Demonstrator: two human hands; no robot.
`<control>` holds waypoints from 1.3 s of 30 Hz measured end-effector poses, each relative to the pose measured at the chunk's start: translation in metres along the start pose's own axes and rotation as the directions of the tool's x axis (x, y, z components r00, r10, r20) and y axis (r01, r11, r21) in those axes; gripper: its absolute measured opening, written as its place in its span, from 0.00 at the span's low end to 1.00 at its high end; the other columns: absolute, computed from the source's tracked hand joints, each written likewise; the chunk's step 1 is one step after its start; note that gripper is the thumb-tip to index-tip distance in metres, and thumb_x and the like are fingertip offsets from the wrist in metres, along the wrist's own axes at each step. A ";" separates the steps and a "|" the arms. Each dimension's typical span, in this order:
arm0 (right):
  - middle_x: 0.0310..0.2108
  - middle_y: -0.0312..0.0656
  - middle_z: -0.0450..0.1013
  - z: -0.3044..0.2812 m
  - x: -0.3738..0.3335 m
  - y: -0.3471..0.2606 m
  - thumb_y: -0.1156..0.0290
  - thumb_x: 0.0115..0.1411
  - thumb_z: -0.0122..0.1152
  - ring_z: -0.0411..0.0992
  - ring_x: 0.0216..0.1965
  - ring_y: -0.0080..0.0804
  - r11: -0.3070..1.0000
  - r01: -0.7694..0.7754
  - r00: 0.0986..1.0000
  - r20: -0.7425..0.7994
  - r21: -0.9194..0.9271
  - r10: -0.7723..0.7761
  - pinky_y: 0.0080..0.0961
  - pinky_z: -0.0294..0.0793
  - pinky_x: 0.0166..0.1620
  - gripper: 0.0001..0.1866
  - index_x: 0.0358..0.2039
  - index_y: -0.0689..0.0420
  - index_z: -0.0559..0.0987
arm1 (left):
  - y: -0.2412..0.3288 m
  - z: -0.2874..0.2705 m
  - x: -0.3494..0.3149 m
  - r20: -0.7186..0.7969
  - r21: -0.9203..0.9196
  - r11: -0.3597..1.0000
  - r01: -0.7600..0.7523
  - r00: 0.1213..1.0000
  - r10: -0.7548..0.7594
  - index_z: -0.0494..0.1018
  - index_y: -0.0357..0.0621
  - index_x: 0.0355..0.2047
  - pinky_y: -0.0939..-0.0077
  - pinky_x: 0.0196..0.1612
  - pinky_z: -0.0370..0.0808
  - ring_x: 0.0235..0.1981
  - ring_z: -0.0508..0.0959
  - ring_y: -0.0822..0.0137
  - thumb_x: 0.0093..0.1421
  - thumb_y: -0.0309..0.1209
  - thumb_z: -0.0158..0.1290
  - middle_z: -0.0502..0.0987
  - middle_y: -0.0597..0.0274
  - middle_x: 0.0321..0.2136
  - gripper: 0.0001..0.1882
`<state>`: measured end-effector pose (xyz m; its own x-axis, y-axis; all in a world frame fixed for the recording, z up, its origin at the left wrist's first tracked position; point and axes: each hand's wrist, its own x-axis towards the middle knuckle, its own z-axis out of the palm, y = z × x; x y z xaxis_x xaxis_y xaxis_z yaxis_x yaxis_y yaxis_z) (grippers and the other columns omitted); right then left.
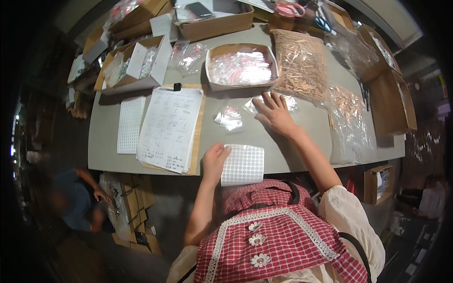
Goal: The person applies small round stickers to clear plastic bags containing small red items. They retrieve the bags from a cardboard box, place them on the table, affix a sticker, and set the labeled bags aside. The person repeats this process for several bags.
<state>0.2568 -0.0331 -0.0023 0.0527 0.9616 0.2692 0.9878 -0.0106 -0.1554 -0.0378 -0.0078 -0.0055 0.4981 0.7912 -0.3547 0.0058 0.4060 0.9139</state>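
In the head view, the left hand (214, 162) gripped a white dotted sheet (244, 165) by its upper left corner, the thumb lying over the edge and the other fingers curled in. The sheet reached out to the right of those fingers and down past the front edge of the grey table (288, 151). The right hand (277, 113) lay palm down, its fingers spread apart over clear packets (249, 108) that showed on both sides of them; whether the fingertips pinched any plastic could not be told.

Just left of the right fingers lay a small pile of packets with red bits (230, 119). Beyond the fingertips stood a shallow carton (240, 87) filled with more clear packets. Near them, to the right and farther off, sat a plump bag of wooden pieces (299, 63), and to the right of the hand a flatter bag (351, 137) with similar pieces. Left of the left fingers lay written papers (170, 127) on a clipboard (201, 101), and farther left a second dotted sheet (130, 125).
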 end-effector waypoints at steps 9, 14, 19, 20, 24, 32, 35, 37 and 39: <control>0.68 0.49 0.62 -0.026 -0.058 0.036 0.57 0.63 0.62 0.56 0.69 0.54 0.977 -0.096 0.985 -0.122 0.192 0.120 0.55 0.44 0.72 0.30 0.64 0.51 0.71 | 0.002 0.008 -0.004 -0.079 -0.003 1.000 -0.027 0.996 0.027 0.74 0.36 0.35 0.85 0.33 0.69 0.30 0.74 0.82 0.68 0.29 0.55 0.80 0.67 0.28 0.08; 0.70 0.57 0.55 -0.004 -0.050 0.041 0.39 0.56 0.65 0.50 0.72 0.58 0.877 -0.396 0.893 -0.107 0.271 0.437 0.66 0.37 0.70 0.50 0.70 0.58 0.61 | -0.007 0.007 -0.003 -0.104 0.045 0.991 -0.124 0.986 0.128 0.74 0.35 0.37 0.86 0.35 0.68 0.31 0.74 0.82 0.69 0.29 0.55 0.80 0.66 0.29 0.08; 0.72 0.59 0.51 0.005 -0.015 -0.008 0.29 0.56 0.55 0.48 0.73 0.59 0.967 -0.232 0.973 0.006 0.106 0.232 0.73 0.31 0.68 0.55 0.73 0.53 0.56 | -0.010 0.011 -0.002 -0.179 0.105 0.976 -0.190 0.962 0.206 0.74 0.35 0.38 0.84 0.36 0.70 0.32 0.75 0.80 0.69 0.28 0.54 0.80 0.65 0.31 0.07; 0.70 0.56 0.56 0.006 -0.008 -0.014 0.31 0.58 0.54 0.54 0.70 0.58 0.978 -0.207 0.976 -0.072 0.014 0.207 0.72 0.38 0.67 0.49 0.70 0.52 0.63 | -0.009 0.011 -0.004 -0.187 0.145 0.972 -0.186 0.959 0.212 0.74 0.36 0.38 0.83 0.37 0.71 0.33 0.76 0.79 0.69 0.27 0.54 0.80 0.65 0.32 0.06; 0.54 0.46 0.72 0.007 0.019 -0.003 0.42 0.62 0.58 0.68 0.53 0.46 0.985 -0.165 0.957 -0.250 -0.049 0.148 0.53 0.64 0.53 0.29 0.51 0.54 0.77 | -0.012 0.011 -0.006 -0.200 0.167 0.964 -0.206 0.950 0.238 0.74 0.36 0.38 0.83 0.37 0.72 0.33 0.76 0.79 0.69 0.26 0.53 0.80 0.65 0.33 0.05; 0.28 0.40 0.70 0.009 0.030 0.049 0.70 0.56 0.63 0.73 0.23 0.43 0.971 0.201 0.977 -0.103 0.126 -0.189 0.40 0.76 0.26 0.07 0.34 0.52 0.75 | -0.013 0.017 -0.001 -0.239 0.306 0.934 -0.184 0.935 0.263 0.74 0.35 0.38 0.85 0.32 0.68 0.30 0.72 0.82 0.67 0.25 0.55 0.77 0.69 0.28 0.05; 0.28 0.39 0.72 -0.034 0.067 0.041 0.72 0.57 0.63 0.74 0.23 0.42 0.935 0.320 0.908 -0.331 0.155 -0.256 0.37 0.75 0.24 0.06 0.35 0.52 0.76 | -0.020 0.015 -0.004 -0.289 0.272 0.942 -0.198 0.916 0.277 0.76 0.34 0.39 0.83 0.32 0.69 0.28 0.73 0.81 0.67 0.27 0.57 0.80 0.67 0.27 0.07; 0.28 0.39 0.72 -0.056 0.111 0.042 0.71 0.57 0.64 0.75 0.24 0.41 0.935 0.328 0.880 -0.403 0.136 -0.250 0.35 0.74 0.24 0.06 0.32 0.53 0.75 | -0.018 0.017 -0.005 -0.299 0.279 0.939 -0.202 0.911 0.284 0.76 0.33 0.40 0.83 0.33 0.71 0.28 0.75 0.80 0.66 0.28 0.58 0.82 0.64 0.27 0.09; 0.29 0.39 0.73 -0.056 0.156 0.045 0.70 0.58 0.64 0.76 0.26 0.42 0.933 0.342 0.862 -0.432 0.111 -0.264 0.37 0.75 0.25 0.06 0.33 0.54 0.76 | -0.008 0.020 -0.006 -0.293 0.312 0.928 -0.204 0.908 0.299 0.76 0.32 0.40 0.83 0.35 0.72 0.29 0.76 0.79 0.67 0.27 0.57 0.82 0.63 0.29 0.09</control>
<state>0.3181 0.1006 0.0857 -0.1522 0.7134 0.6840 0.9237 0.3488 -0.1583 -0.0238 -0.0249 -0.0063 0.1998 0.9740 -0.1071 0.1740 0.0723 0.9821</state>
